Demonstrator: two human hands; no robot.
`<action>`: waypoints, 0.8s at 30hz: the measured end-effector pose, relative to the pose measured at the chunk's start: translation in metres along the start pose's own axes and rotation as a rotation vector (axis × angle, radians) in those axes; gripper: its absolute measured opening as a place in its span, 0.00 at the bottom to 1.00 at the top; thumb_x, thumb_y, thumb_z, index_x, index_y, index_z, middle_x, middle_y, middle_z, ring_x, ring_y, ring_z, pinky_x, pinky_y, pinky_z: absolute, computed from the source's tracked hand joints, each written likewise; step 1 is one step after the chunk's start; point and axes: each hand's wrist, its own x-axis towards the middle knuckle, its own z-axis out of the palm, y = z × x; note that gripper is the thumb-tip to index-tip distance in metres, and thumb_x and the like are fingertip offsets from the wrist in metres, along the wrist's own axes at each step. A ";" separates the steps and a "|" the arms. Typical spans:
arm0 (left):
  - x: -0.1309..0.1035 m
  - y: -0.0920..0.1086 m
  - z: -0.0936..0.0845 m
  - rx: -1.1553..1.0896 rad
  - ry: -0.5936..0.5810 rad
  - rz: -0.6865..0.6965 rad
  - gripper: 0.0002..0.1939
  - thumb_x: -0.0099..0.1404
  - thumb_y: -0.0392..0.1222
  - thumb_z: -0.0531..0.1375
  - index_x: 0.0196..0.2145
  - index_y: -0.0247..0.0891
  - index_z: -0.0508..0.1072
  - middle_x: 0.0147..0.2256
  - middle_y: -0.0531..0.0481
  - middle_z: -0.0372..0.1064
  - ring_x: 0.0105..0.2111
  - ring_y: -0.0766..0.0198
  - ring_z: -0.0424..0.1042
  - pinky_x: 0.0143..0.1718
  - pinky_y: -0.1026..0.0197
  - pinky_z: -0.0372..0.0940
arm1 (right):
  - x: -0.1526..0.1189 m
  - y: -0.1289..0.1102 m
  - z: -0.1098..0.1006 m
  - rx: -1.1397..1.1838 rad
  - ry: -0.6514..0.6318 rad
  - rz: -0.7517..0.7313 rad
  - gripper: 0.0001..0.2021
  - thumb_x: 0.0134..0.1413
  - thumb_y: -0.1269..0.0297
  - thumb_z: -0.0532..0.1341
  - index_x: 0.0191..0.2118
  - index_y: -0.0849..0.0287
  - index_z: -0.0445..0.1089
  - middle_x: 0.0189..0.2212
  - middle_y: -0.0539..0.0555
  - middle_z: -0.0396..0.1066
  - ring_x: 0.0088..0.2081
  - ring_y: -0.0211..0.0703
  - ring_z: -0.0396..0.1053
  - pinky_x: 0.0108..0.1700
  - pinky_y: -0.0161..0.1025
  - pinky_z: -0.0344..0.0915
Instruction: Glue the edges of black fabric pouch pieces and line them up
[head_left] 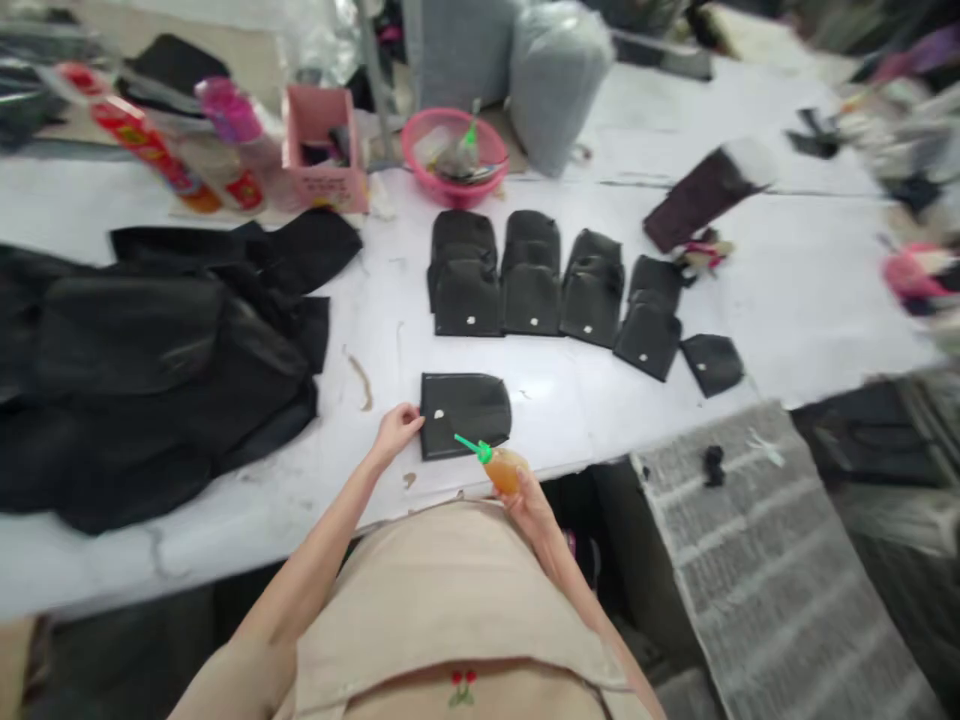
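A flat black piece, like a pocket with one rounded end, lies on the white table in front of me. It bears a small white mark near its left edge. My left hand pinches that left edge between thumb and fingers. In my right hand is a small squeeze bottle of amber liquid, its green nozzle tilted over the black piece. Whether the nozzle tip touches the surface I cannot tell. Beyond, overlapping black pieces with similar white marks lie in a row.
A pile of black fabric covers the left of the table. Along the back stand a red spray can, a pink box and a pink basket. A grey striped surface lies at the right, below the table edge.
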 end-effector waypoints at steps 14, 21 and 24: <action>-0.019 0.041 0.047 -0.724 -0.168 -0.361 0.22 0.38 0.37 0.71 0.35 0.43 0.77 0.35 0.50 0.80 0.40 0.46 0.79 0.37 0.51 0.76 | 0.013 -0.085 -0.090 0.540 0.119 -0.275 0.16 0.46 0.56 0.74 0.40 0.56 0.75 0.34 0.51 0.78 0.27 0.36 0.71 0.21 0.29 0.65; -0.026 0.115 0.101 -0.618 -0.216 -0.223 0.25 0.40 0.42 0.72 0.39 0.55 0.78 0.38 0.59 0.81 0.47 0.42 0.77 0.46 0.42 0.76 | 0.009 -0.163 -0.147 0.532 0.127 -0.481 0.19 0.48 0.49 0.71 0.42 0.55 0.75 0.37 0.52 0.79 0.26 0.33 0.68 0.22 0.29 0.65; -0.020 0.146 0.137 -0.643 -0.290 -0.223 0.27 0.41 0.38 0.71 0.43 0.47 0.79 0.39 0.50 0.80 0.46 0.40 0.77 0.45 0.42 0.76 | 0.006 -0.183 -0.175 0.557 0.154 -0.557 0.19 0.49 0.49 0.70 0.43 0.54 0.75 0.37 0.52 0.78 0.26 0.34 0.67 0.22 0.30 0.65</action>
